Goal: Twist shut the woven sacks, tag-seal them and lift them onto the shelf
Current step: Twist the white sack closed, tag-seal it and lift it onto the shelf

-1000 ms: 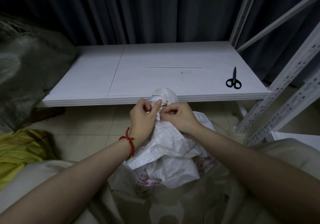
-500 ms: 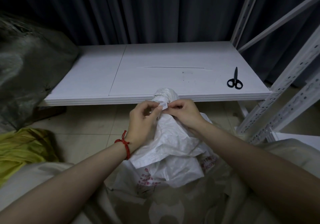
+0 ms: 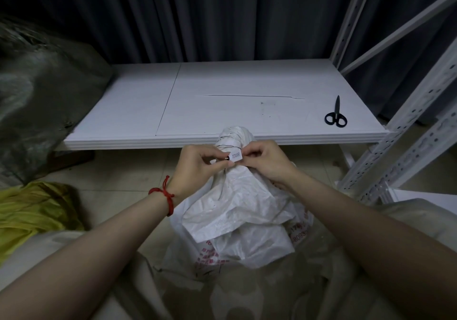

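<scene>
The white sack (image 3: 237, 203) is standing on the floor at the middle of the view, with its twisted neck (image 3: 232, 138) pointing to 12 o'clock and overlapping the shelf (image 3: 247, 80) edge. Both hands are working at the neck. The left hand (image 3: 197, 164) is pinching the tag (image 3: 236, 156) from its 9 o'clock end, where a small dark tip is showing. The right hand (image 3: 264, 161) is pinching the 3 o'clock end, so each grip is pressed together on the tag.

The sack is looking soft, crinkly and a little slick. It is sagging in loose folds, so it is probably lightly filled and not heavy. The bound neck is the firmest part, so taking hold there with a hand under the base would likely suit the lift.

Scissors (image 3: 335, 118) are lying on the shelf at 2 o'clock of the sack. A grey sack (image 3: 37, 102) is sitting at 10 o'clock and a yellow cloth (image 3: 32, 211) at 9 o'clock.
</scene>
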